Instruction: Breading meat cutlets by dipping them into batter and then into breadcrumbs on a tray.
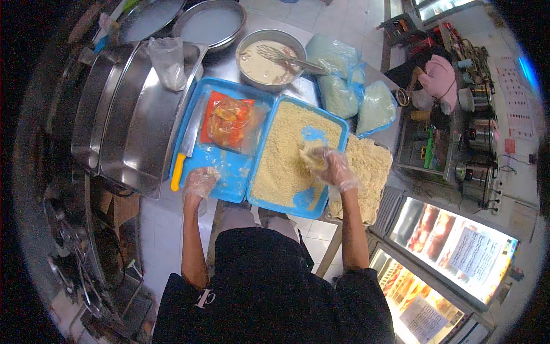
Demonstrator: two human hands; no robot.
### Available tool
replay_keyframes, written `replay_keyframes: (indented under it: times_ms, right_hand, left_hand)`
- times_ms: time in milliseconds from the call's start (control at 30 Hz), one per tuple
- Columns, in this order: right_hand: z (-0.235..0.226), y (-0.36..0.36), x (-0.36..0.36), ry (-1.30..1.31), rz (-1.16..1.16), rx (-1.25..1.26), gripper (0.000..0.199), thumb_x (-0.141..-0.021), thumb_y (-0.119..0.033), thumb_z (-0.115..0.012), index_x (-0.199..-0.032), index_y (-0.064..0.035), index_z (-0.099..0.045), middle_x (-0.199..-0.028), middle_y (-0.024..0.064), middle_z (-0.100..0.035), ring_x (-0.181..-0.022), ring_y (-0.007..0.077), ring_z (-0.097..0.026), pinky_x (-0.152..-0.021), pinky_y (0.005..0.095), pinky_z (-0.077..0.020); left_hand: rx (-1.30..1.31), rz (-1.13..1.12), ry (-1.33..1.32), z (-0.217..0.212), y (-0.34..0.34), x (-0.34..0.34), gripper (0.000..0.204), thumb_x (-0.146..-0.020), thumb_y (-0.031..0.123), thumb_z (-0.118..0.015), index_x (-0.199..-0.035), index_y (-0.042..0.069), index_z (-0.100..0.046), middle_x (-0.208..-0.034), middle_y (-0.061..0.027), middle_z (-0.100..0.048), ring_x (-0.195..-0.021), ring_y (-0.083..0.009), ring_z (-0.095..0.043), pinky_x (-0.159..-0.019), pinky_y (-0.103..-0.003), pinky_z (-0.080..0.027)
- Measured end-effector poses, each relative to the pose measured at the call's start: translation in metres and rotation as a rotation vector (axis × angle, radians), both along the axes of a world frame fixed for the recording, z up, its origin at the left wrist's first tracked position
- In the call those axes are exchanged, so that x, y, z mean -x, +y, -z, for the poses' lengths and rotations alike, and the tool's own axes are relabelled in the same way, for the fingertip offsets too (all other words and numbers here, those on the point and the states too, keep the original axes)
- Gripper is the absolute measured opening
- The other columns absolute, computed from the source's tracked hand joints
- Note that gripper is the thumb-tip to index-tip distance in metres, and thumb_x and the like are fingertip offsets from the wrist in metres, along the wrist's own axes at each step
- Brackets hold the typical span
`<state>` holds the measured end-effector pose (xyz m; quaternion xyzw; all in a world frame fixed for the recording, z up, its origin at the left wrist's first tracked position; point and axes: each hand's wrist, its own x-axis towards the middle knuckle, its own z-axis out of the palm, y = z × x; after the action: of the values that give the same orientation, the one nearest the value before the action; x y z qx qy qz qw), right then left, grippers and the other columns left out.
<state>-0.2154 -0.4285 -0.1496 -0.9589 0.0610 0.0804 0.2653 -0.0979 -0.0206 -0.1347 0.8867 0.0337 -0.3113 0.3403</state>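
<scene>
Black shirt [269, 304]: a worker's torso fills the near foreground, below both gloved hands and between the forearms.

Right hand [330, 165]: sheathed in clear plastic, it works over the pale yellow breadcrumbs [281, 146], fingers curled and pointing left, with crumbs clustered at the fingertips; whether they grip a piece beneath the coating cannot be told.

Crumb tray [303, 199]: blue and rectangular, it lies under the right hand, its bottom showing bare in patches just beyond and just nearer than that hand.

Left hand [201, 182]: also in a clear glove, it is at the near side of the second blue tray [229, 179], fingers bent inward; whether they close on anything cannot be seen.

Knife [193, 127]: its yellow handle lies just left of the left hand, the blade running away from it along the tray's left side.

Plastic packet [229, 119]: clear and red, with orange contents, it lies beyond the left hand.

Coarse crumbs [369, 166]: heaped in a container just right of the right hand.

Steel bowl [256, 79]: beyond the right hand and to its left, it holds creamy liquid and a wire whisk [278, 54].

Clear bags [339, 94]: pale-filled, they cluster beyond the right hand.

Co-worker [440, 80]: a person in pink bends well beyond and right of the right hand.
</scene>
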Motion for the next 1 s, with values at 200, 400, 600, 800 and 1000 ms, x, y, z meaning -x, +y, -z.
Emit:
replay_keyframes:
  times_ms: [200,400,600,800,1000]
  right_hand:
    - [0.073,0.071,0.070,-0.102,0.486,0.157,0.053,-0.060,-0.016,-0.071,-0.110,-0.0058,-0.057,-0.097,0.0185,-0.062,-0.092,0.0359,-0.058,-0.081,0.0391,-0.0460]
    - [0.048,0.077,0.025,0.115,0.879,-0.140,0.052,-0.062,-0.013,-0.067,-0.111,0.0001,-0.055,-0.096,0.0222,-0.062,-0.091,0.0355,-0.060,-0.077,0.0409,-0.0469]
    - [0.056,0.021,-0.003,0.244,0.714,0.088,0.049,-0.069,-0.018,-0.060,-0.114,0.0011,-0.052,-0.099,0.0238,-0.060,-0.093,0.0341,-0.059,-0.078,0.0405,-0.0467]
    - [0.079,0.077,-0.030,0.018,0.297,0.361,0.058,-0.084,-0.030,-0.047,-0.129,0.0058,-0.037,-0.131,0.0260,-0.037,-0.124,0.0359,-0.035,-0.103,0.0419,-0.0265]
    - [0.053,0.094,-0.003,0.107,0.323,0.230,0.070,-0.089,-0.039,-0.041,-0.136,0.0084,-0.022,-0.146,0.0238,-0.011,-0.136,0.0361,-0.008,-0.111,0.0438,-0.0053]
  left_hand:
    - [0.128,-0.036,0.044,0.007,-0.009,-0.001,0.023,-0.073,0.023,-0.067,-0.085,0.004,-0.068,-0.077,-0.0094,-0.067,-0.067,-0.0188,-0.062,-0.061,-0.032,-0.047]
    - [-0.078,-0.010,0.081,-0.023,-0.025,-0.007,0.021,-0.072,0.022,-0.068,-0.084,0.005,-0.068,-0.074,-0.0076,-0.066,-0.064,-0.0164,-0.061,-0.060,-0.031,-0.047]
    - [-0.065,0.122,-0.016,-0.001,-0.017,-0.005,0.025,-0.072,0.027,-0.068,-0.086,0.006,-0.068,-0.077,-0.0100,-0.066,-0.067,-0.0201,-0.062,-0.061,-0.033,-0.047]
    - [-0.084,0.088,0.043,-0.011,-0.015,-0.005,0.028,-0.072,0.032,-0.065,-0.086,0.008,-0.068,-0.080,-0.0116,-0.066,-0.073,-0.0239,-0.062,-0.065,-0.037,-0.047]
    - [-0.030,0.033,0.011,-0.003,0.004,0.005,0.029,-0.072,0.036,-0.064,-0.085,0.010,-0.068,-0.081,-0.0128,-0.066,-0.075,-0.0255,-0.063,-0.065,-0.038,-0.047]
